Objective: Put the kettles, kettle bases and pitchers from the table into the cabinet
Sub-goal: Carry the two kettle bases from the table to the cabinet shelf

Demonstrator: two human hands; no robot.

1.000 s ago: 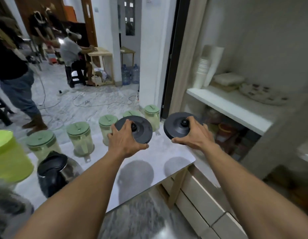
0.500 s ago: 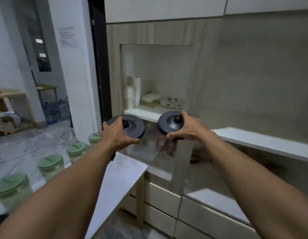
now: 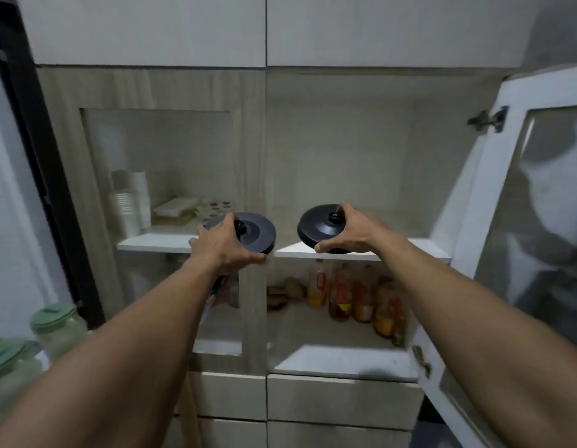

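My left hand (image 3: pixel 224 245) grips a round black kettle base (image 3: pixel 258 232) by its near rim, held in front of the cabinet's centre post. My right hand (image 3: pixel 351 232) grips a second black kettle base (image 3: pixel 319 229), tilted, at the front edge of the white upper shelf (image 3: pixel 406 248) in the cabinet's open right half. Two clear pitchers with green lids (image 3: pixel 56 324) stand at the lower left on the table.
The right cabinet door (image 3: pixel 526 240) stands open with a glass pane. The left door (image 3: pixel 164 195) is shut; cups and plates show behind its glass. Several bottles and jars (image 3: pixel 351 295) stand on the lower shelf. Drawers sit below.
I have turned from the table to face the cabinet. Both hands carried the kettle bases up and forward to the upper shelf's edge. The table and pitchers slid to the lower left.
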